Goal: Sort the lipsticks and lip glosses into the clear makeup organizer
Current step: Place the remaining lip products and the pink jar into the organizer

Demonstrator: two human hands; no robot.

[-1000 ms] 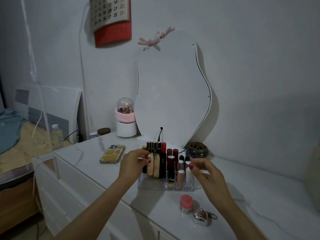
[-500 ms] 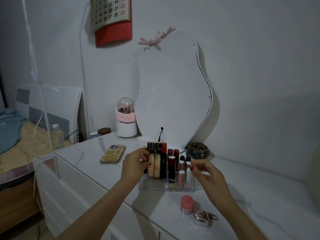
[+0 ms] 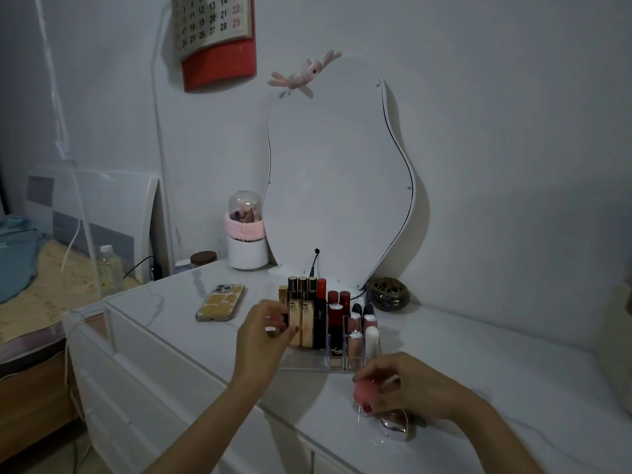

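Two hands work: right hand (image 3: pixel 407 386) fingers clamp the pink-lidded jar (image 3: pixel 363 398); left hand (image 3: pixel 265 331) fingers apparently pinch a tube beside the clear organizer (image 3: pixel 307 362).

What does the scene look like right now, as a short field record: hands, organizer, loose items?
left hand: at the organizer's left side, fingers on a dark tube
right hand: grip closed on the pink-lidded jar
organizer: on the dresser top, tubes upright inside
silver heart case: on the dresser, beside the jar
phone: face down, left of organizer
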